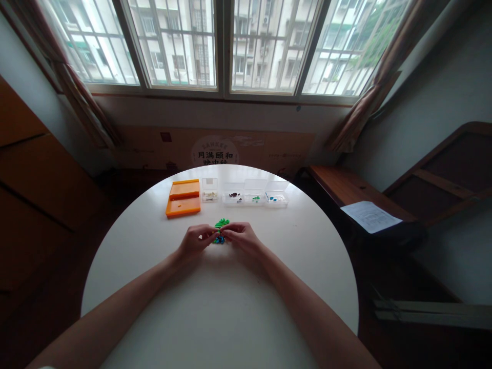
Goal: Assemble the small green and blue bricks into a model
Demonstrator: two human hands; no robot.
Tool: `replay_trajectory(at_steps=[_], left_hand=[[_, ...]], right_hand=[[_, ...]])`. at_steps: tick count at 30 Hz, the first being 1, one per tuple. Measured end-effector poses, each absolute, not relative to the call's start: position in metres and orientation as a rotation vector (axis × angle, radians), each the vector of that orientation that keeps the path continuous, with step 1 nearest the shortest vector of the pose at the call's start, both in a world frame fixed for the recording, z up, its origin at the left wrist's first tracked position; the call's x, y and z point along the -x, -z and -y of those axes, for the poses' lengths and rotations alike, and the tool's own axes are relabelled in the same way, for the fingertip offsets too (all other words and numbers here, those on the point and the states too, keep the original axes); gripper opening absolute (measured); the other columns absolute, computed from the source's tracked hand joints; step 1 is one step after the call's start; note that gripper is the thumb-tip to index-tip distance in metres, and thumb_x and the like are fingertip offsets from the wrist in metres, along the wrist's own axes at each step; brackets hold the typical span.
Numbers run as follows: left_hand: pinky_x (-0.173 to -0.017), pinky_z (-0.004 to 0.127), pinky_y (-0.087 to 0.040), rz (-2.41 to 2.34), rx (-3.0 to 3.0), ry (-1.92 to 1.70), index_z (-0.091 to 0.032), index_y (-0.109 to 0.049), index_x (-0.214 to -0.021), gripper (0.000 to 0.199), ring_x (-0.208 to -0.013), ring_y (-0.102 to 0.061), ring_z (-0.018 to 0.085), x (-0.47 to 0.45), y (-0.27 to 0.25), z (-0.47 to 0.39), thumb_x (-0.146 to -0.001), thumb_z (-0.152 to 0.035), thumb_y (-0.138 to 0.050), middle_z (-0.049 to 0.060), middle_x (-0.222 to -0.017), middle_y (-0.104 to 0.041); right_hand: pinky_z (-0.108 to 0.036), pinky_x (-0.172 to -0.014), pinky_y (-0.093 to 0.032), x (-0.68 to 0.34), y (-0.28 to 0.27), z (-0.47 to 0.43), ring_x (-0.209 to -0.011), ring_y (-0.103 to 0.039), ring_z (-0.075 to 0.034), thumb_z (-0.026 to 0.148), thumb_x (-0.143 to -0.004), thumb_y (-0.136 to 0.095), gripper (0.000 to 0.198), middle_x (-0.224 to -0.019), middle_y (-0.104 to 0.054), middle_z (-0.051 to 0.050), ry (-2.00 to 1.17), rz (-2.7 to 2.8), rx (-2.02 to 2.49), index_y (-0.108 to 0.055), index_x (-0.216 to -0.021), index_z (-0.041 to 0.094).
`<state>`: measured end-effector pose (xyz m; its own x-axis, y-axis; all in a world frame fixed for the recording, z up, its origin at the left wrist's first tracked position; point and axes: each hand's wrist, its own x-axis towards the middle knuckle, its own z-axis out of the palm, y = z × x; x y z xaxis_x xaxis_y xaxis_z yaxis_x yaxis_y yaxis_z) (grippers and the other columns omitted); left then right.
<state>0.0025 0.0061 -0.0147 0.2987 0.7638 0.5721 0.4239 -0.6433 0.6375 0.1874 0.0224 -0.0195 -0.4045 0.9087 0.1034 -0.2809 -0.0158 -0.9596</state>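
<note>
Near the middle of the round white table, a small green and blue building-brick model (222, 223) is pinched between my two hands. My left hand (197, 240) grips it from the left, thumb and fingertips closed together at its edge. From the right, my right hand (241, 237) closes on the same model with thumb and forefinger. Green pieces stick up beyond the fingertips, and blue pieces show below them. The fingers cover the model's middle, so I cannot make out its full shape.
On the white table (172, 328), an open orange case (183, 206) lies beyond my left hand. Beside it stand a small clear box (209, 197) and a clear compartment box (249, 203) with dark, green and blue pieces. A paper sheet (369, 215) lies off to the right.
</note>
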Motion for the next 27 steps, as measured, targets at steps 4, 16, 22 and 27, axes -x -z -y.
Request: replay_trajectory(at_steps=[4, 16, 22, 27], left_hand=[[-0.048, 0.016, -0.043, -1.061, -2.198, -1.274, -0.012, -0.070, -0.083, 0.016, -0.047, -0.053, 0.007, -0.0027, 0.0144, -0.0059, -0.080, -0.026, -0.063, 0.002, -0.058, -0.064], [-0.047, 0.015, -0.043, -1.061, -2.215, -1.283, -0.012, -0.070, -0.083, 0.017, -0.046, -0.052, 0.007, -0.0022, 0.0159, -0.0068, -0.080, -0.026, -0.062, 0.002, -0.057, -0.063], [-0.048, 0.015, -0.043, -1.067, -2.211, -1.274, -0.012, -0.070, -0.084, 0.016, -0.047, -0.053, 0.007, -0.0019, 0.0164, -0.0070, -0.080, -0.025, -0.062, 0.001, -0.058, -0.063], [-0.048, 0.016, -0.043, -1.053, -2.204, -1.266, -0.012, -0.070, -0.084, 0.016, -0.047, -0.053, 0.007, -0.0016, 0.0176, -0.0078, -0.081, -0.025, -0.062, 0.002, -0.059, -0.063]], right_hand=[[-0.024, -0.053, -0.038, -0.1872, 0.0187, -0.0223, -0.052, -0.049, -0.009, 0.032, -0.064, -0.075, 0.025, -0.059, -0.062, -0.002, -1.602, 1.308, 0.730, -0.073, -0.080, 0.013], [-0.024, -0.053, -0.037, -0.1871, 0.0187, -0.0226, -0.052, -0.050, -0.009, 0.031, -0.063, -0.075, 0.024, -0.061, -0.063, -0.002, -1.616, 1.296, 0.737, -0.073, -0.080, 0.013], [-0.024, -0.054, -0.040, -0.1883, 0.0123, -0.0208, -0.054, -0.053, -0.010, 0.034, -0.065, -0.074, 0.027, -0.065, -0.066, -0.003, -1.636, 1.253, 0.758, -0.072, -0.081, 0.013], [-0.024, -0.056, -0.043, -0.1890, 0.0100, -0.0201, -0.057, -0.057, -0.011, 0.034, -0.064, -0.075, 0.028, -0.067, -0.067, -0.003, -1.654, 1.214, 0.772, -0.069, -0.084, 0.015]])
